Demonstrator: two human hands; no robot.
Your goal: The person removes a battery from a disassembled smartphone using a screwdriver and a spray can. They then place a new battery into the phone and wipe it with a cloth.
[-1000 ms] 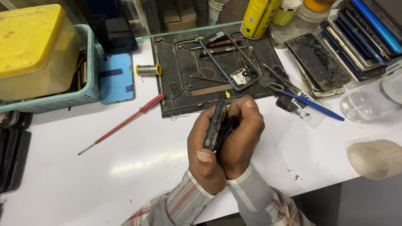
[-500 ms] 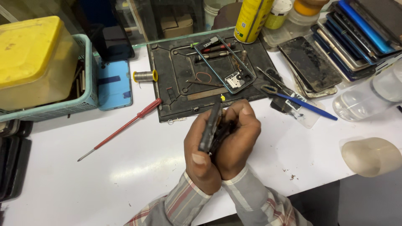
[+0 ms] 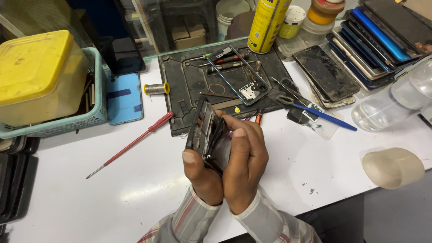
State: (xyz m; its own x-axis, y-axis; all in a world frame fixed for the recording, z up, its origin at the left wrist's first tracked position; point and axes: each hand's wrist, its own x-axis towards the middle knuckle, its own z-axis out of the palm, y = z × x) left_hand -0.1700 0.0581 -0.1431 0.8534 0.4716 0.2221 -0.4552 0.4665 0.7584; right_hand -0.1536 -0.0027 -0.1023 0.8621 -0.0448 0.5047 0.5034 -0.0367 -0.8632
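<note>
Phone (image 3: 208, 137) now tilted open—between both hands' fingers (image 3: 238, 135) (above mat (image 3: 189, 81)).

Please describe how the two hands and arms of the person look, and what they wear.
Both the left hand and the right hand are bare, without gloves, rings or a watch in view. The fingers have short nails. Each wrist shows a buttoned shirt cuff, the left sleeve and right sleeve grey with reddish and pale stripes.

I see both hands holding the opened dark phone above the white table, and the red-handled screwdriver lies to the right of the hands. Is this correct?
Not quite. In the head view, the red-handled screwdriver lies to the left of the hands, not the right. The rest holds: left hand and right hand both hold the opened dark phone above the white table.
</note>
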